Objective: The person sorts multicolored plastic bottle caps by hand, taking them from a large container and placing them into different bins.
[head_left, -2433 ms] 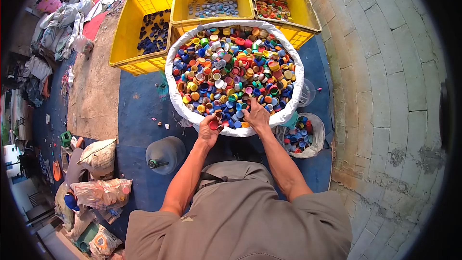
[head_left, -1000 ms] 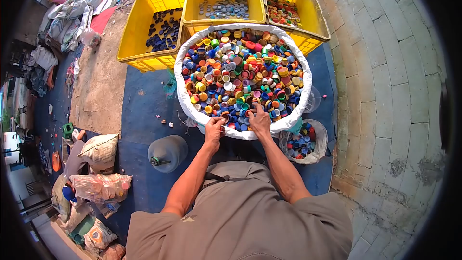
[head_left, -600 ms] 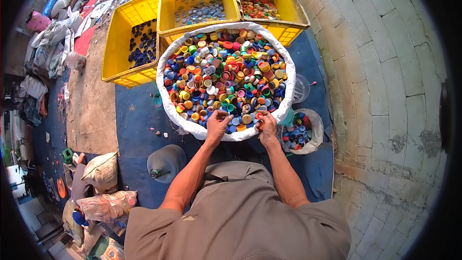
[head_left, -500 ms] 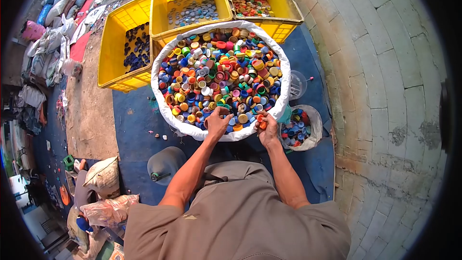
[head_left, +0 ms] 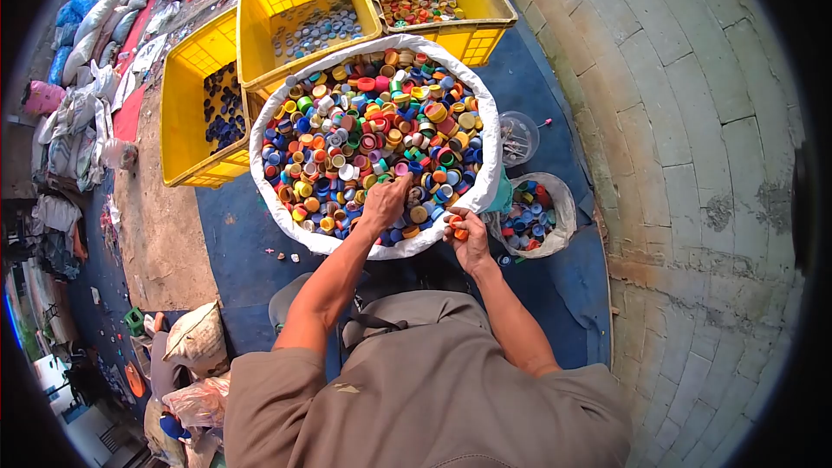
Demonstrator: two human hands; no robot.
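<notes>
A big white-rimmed sack (head_left: 491,134) stands in front of me, filled with bottle caps (head_left: 347,143) of many colours. Over its near part is my left hand (head_left: 386,202), fingers bent together among the caps beside a pink one. Whatever those fingers pinch is hidden. At the sack's near right rim, my right hand (head_left: 471,243) is closed around orange-red bottle caps (head_left: 457,224), which show between thumb and fingers.
Behind the sack are three yellow crates: one with dark caps (head_left: 173,143), one with pale blue caps (head_left: 251,17), one with red and orange caps (head_left: 485,13). A smaller cap-filled bag (head_left: 568,217) and a clear tub (head_left: 530,134) sit right, near a stone wall (head_left: 693,208).
My left hand has moved farther into the caps, away from the near rim. The right hand still holds orange-red caps by the rim. The whole view has shifted and turned slightly.
</notes>
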